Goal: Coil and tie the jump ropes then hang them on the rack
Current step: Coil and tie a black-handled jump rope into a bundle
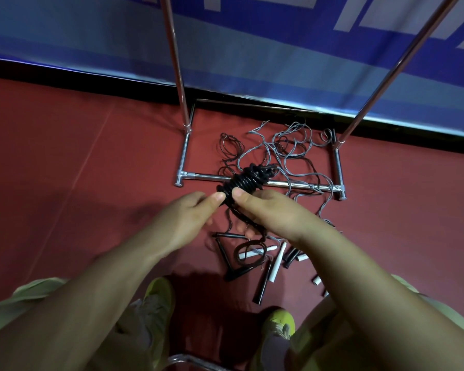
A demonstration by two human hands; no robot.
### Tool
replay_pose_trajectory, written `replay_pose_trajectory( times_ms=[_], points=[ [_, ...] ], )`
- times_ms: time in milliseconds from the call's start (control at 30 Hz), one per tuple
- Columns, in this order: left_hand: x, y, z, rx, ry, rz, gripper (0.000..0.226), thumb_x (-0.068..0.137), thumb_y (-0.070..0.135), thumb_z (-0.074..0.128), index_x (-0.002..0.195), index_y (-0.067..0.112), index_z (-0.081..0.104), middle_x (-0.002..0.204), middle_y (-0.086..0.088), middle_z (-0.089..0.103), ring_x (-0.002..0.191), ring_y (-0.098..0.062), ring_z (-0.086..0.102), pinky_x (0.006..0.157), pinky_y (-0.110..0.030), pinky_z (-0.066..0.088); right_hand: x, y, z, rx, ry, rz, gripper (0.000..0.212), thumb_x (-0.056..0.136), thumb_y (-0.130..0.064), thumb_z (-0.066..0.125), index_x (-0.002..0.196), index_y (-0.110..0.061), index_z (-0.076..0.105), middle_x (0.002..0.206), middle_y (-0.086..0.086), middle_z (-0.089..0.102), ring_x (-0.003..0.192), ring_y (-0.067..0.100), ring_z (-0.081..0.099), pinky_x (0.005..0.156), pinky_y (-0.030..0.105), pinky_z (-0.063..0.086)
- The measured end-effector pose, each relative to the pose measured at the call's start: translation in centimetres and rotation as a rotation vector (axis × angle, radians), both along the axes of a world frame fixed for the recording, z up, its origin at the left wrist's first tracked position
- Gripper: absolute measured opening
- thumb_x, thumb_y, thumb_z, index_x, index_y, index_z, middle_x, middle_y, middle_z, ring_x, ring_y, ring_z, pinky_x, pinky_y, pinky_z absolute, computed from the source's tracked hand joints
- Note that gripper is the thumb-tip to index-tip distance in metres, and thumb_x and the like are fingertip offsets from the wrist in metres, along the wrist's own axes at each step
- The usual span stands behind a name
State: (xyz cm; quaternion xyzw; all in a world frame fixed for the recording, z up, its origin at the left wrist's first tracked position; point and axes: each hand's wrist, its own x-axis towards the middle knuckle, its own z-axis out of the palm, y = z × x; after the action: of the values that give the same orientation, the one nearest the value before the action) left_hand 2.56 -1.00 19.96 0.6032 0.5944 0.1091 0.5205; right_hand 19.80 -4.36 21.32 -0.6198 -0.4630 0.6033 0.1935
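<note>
A: Start nearest the person. What lies at floor level?

B: Two yellow-green shoes (160, 298) stand on the red floor (65, 156), apart from each other. A chrome tube (188, 361) crosses the bottom edge. Between and beyond the shoes lie loose handles (263, 287), black and white, some crossing.

A: Hand state?

B: The left hand (188, 218) has its fingers curled, thumb tip pressed against the near end of the coiled black rope (245, 180). The right hand (268, 212) wraps that bundle from below, thumb on top. Both grip it. A dark rope tail drops from the bundle toward a small loop lying on the handles.

A: Where is the bundle relative to the rack?

B: Held in the air, in line with the front base bar of the rack (279, 184). Inside the base frame, grey ropes (292, 145) and thin dark ropes lie tangled; some strands cross over the front bar.

A: Open room?

B: Bare floor extends left of the frame. Behind, two uprights rise; a black baseboard and blue wall banner (252, 49) bound the far edge.
</note>
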Motion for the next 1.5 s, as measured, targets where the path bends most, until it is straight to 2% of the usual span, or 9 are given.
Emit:
replay_pose_trajectory(
  times_ms=[133, 267, 433, 567, 733, 933, 1100, 1233, 1500],
  points=[
    [0.1, 0.0, 0.2, -0.029, -0.034, 0.029, 0.050, 0.087, 0.057, 0.052, 0.094, 0.009, 0.063, 0.074, 0.003, 0.058, 0.068, -0.014, 0.049, 0.089, -0.047, 0.047, 0.2, 0.0, 0.4, 0.026, -0.022, 0.007, 0.046, 0.096, -0.048, 0.043, 0.070, -0.013, 0.055, 0.049, -0.008, 0.055, 0.044, 0.008, 0.046, 0.047, 0.016, 0.036],
    [0.2, 0.4, 1.1, -0.028, -0.095, 0.051, 0.060, 0.073, 0.060, 0.056, 0.092, 0.003, 0.061, 0.072, -0.002, 0.053, 0.067, -0.014, 0.046, 0.087, -0.050, 0.049, -0.1, 0.0, 0.3, 0.067, 0.093, -0.057, 0.042, 0.099, -0.035, 0.045, 0.064, -0.013, 0.048, 0.044, -0.011, 0.046, 0.039, 0.003, 0.036, 0.041, 0.013, 0.029],
    [-0.4, 1.2, 2.3, -0.275, -0.226, 0.097, 0.033, 0.072, 0.039, 0.066, 0.089, 0.010, 0.066, 0.057, 0.008, 0.058, 0.058, -0.009, 0.051, 0.082, -0.040, 0.053, -0.3, 0.0, -0.4, 0.091, 0.229, -0.089, 0.031, 0.097, -0.031, 0.047, 0.073, -0.013, 0.051, 0.060, -0.001, 0.052, 0.047, 0.009, 0.043, 0.046, 0.016, 0.035],
    [-0.5, 1.0, 1.8, -0.143, -0.189, 0.065, 0.018, 0.082, 0.030, 0.069, 0.078, 0.013, 0.064, 0.067, -0.004, 0.056, 0.065, -0.015, 0.049, 0.076, -0.035, 0.046, -0.7, -0.2, -0.2, -0.114, 0.379, -0.118, 0.035, 0.097, -0.039, 0.043, 0.088, -0.008, 0.056, 0.070, 0.010, 0.061, 0.051, 0.016, 0.055, 0.052, 0.026, 0.048],
    [-0.5, 0.5, 0.7, 0.064, -0.034, -0.040, 0.032, 0.067, 0.047, 0.077, 0.068, 0.019, 0.059, 0.059, 0.003, 0.050, 0.057, -0.014, 0.044, 0.060, -0.029, 0.034, -0.3, -0.1, -0.3, -0.150, 0.209, -0.017, 0.055, 0.096, -0.055, 0.034, 0.090, -0.008, 0.061, 0.070, 0.013, 0.062, 0.061, 0.020, 0.060, 0.069, 0.031, 0.047],
    [-0.2, 0.4, 0.6, 0.248, -0.024, -0.003, 0.034, 0.065, 0.044, 0.079, 0.072, 0.017, 0.058, 0.060, 0.005, 0.049, 0.056, -0.011, 0.043, 0.058, -0.030, 0.034, -0.6, -0.2, -0.3, 0.102, 0.083, -0.051, 0.054, 0.100, -0.046, 0.034, 0.060, -0.014, 0.049, 0.049, -0.004, 0.048, 0.044, 0.011, 0.043, 0.045, 0.014, 0.034],
    [-0.5, 0.9, 2.1, -0.198, -0.299, 0.002, 0.045, 0.062, 0.056, 0.069, 0.080, 0.015, 0.065, 0.061, 0.000, 0.062, 0.062, -0.020, 0.056, 0.067, -0.036, 0.051, -0.4, 0.0, -0.7, 0.203, 0.177, -0.058, 0.043, 0.100, -0.041, 0.037, 0.067, -0.015, 0.050, 0.053, -0.004, 0.042, 0.051, 0.013, 0.035, 0.052, 0.025, 0.030],
    [-0.8, 1.3, 3.5, -0.610, -0.503, 0.010, 0.072, 0.070, 0.065, 0.029, 0.078, 0.006, 0.071, 0.061, -0.011, 0.063, 0.044, -0.017, 0.051, 0.049, -0.026, 0.049, -0.1, 0.0, -0.5, 0.246, 0.319, -0.009, 0.035, 0.093, -0.039, 0.035, 0.074, -0.015, 0.052, 0.060, -0.004, 0.042, 0.056, 0.011, 0.035, 0.056, 0.026, 0.030],
    [-0.6, 0.7, 2.8, -0.758, -0.528, -0.092, 0.053, 0.079, 0.059, 0.031, 0.085, 0.013, 0.057, 0.060, 0.000, 0.051, 0.048, -0.009, 0.039, 0.062, -0.031, 0.048, 0.8, -0.2, 0.0, 0.157, 0.057, 0.073, 0.065, 0.101, -0.048, 0.024, 0.087, 0.007, 0.058, 0.064, 0.018, 0.052, 0.055, 0.021, 0.046, 0.057, 0.030, 0.039]
  ],
)
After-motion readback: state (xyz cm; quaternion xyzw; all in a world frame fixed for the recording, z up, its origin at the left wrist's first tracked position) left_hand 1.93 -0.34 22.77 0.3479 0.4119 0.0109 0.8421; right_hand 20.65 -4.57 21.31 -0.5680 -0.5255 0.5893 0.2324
